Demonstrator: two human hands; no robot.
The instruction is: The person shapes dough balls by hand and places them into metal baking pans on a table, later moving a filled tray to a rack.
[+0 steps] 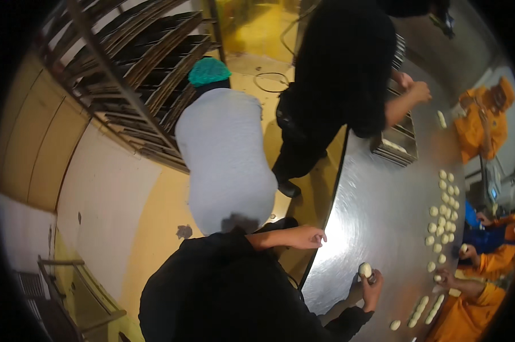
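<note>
My right hand (pixel 372 289) is over the near part of the metal table (pixel 377 211), its fingers closed around a pale, round dough ball (pixel 365 269). Farther left, at the table's edge, my left hand (pixel 307 236) holds nothing, with its fingers loosely bent and a little apart. Pale dough balls (pixel 441 220) lie in a loose band along the right side of the table. Nearer me, short rows of dough pieces (pixel 419 310) sit close together, beside a single dough ball (pixel 395 325).
Across the table, people in orange (pixel 479 262) handle dough. Ahead, a person in black (pixel 343 62) stands by metal pans (pixel 397 145). A person in a white shirt (pixel 226 154) and green hairnet is close on my left, near a tray rack (pixel 138 68). A chair (pixel 78 290) stands lower left.
</note>
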